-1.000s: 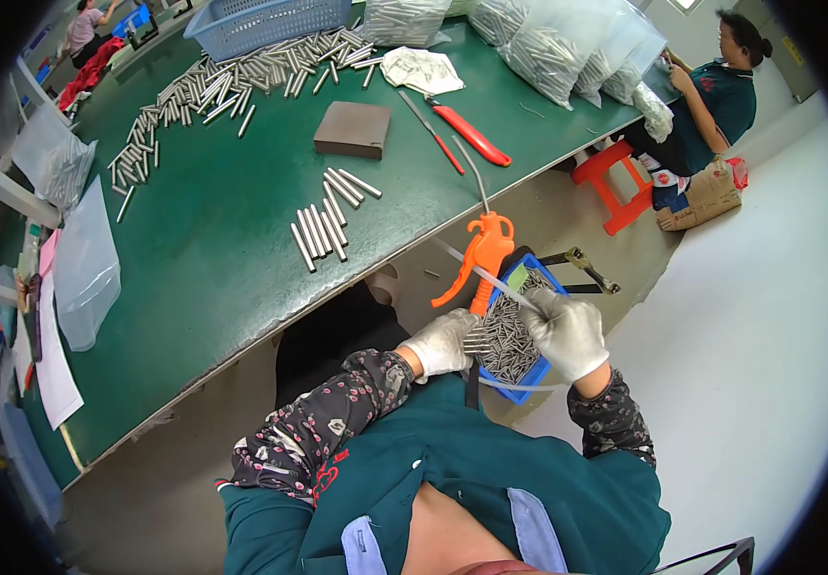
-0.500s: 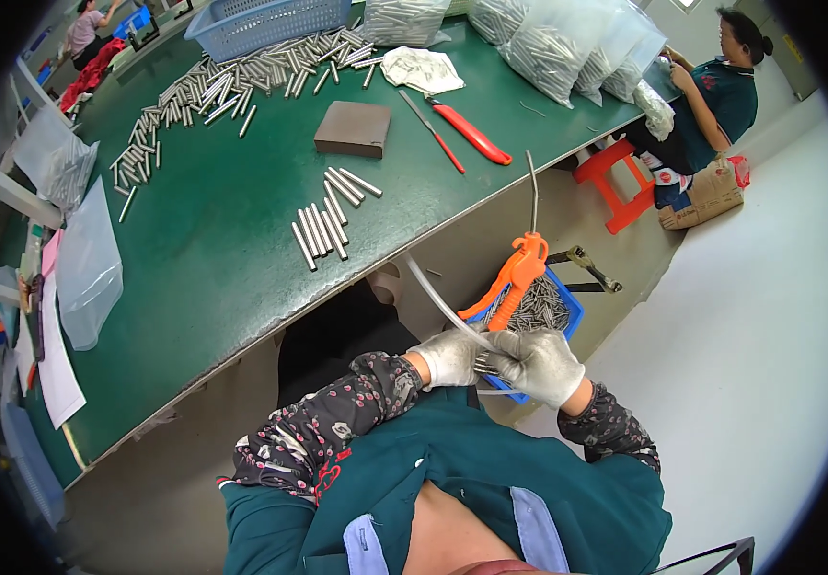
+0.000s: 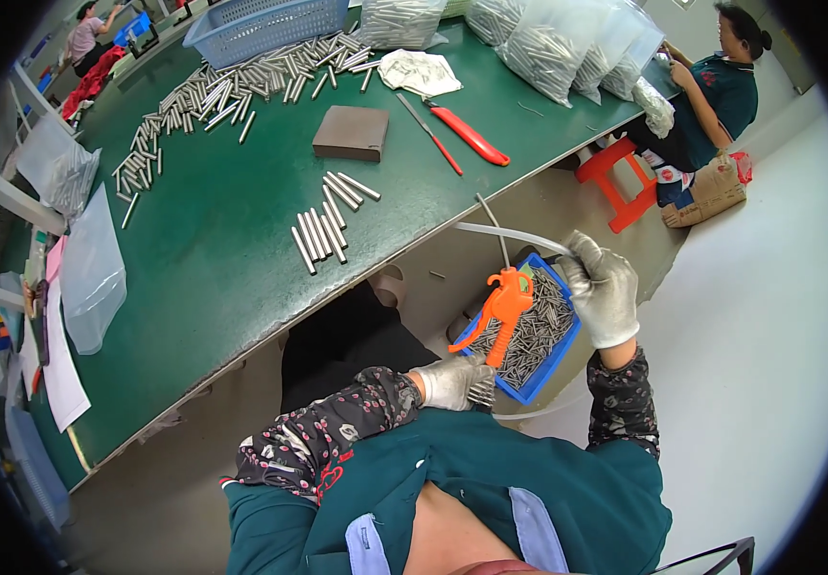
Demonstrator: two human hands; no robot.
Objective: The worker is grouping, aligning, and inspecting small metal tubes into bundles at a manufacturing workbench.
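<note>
My left hand (image 3: pixel 452 382), in a whitish glove, is closed round a small bunch of short metal pins (image 3: pixel 481 391) close to my body. The lower end of an orange air blow gun (image 3: pixel 507 305) meets its fingertips; whether they grip it too I cannot tell. The gun's thin metal nozzle points up toward the table edge. To the right, my gloved right hand (image 3: pixel 606 292) pinches a translucent hose (image 3: pixel 515 233) that runs left to the table edge. Below the gun and between my hands is a blue bin (image 3: pixel 540 388) full of small metal pins.
On the green table (image 3: pixel 232 220) lie several metal pins (image 3: pixel 318 235), a brown block (image 3: pixel 351 132), a red-handled file (image 3: pixel 430 134), a red cutter (image 3: pixel 470 132) and a white cloth (image 3: pixel 419 72). Bagged pins (image 3: pixel 539 57) stand farther back. A co-worker (image 3: pixel 725 96) sits near a red stool (image 3: pixel 617 182).
My right hand has moved up and right, away from my left hand, drawing the hose with it. The blow gun has shifted lower and left and tilted, exposing more of the bin.
</note>
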